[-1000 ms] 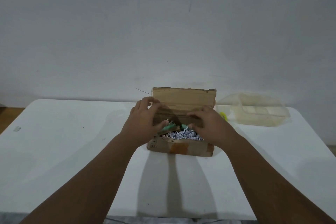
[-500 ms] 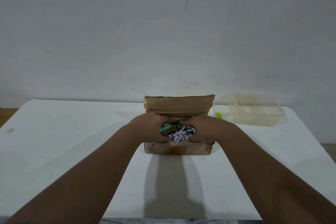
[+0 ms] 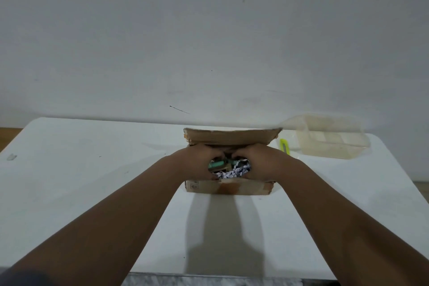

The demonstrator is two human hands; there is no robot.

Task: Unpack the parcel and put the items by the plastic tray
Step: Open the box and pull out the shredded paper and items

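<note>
Left hand [image 3: 195, 165] and right hand [image 3: 260, 165] curl into the parcel [image 3: 232, 189] beside a green item [image 3: 217, 165]. Whether either grip holds it, I cannot tell. Best lift slowly, shedding the shredded paper [image 3: 236, 170].

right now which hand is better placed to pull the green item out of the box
Left, probably. The green item lies at the left of the cardboard box opening, against the left hand; the right hand sits beside the shredded paper, farther from it.

Tray [image 3: 334, 146] right of parcel [image 3: 228, 187], on table [image 3: 81, 169].
</note>
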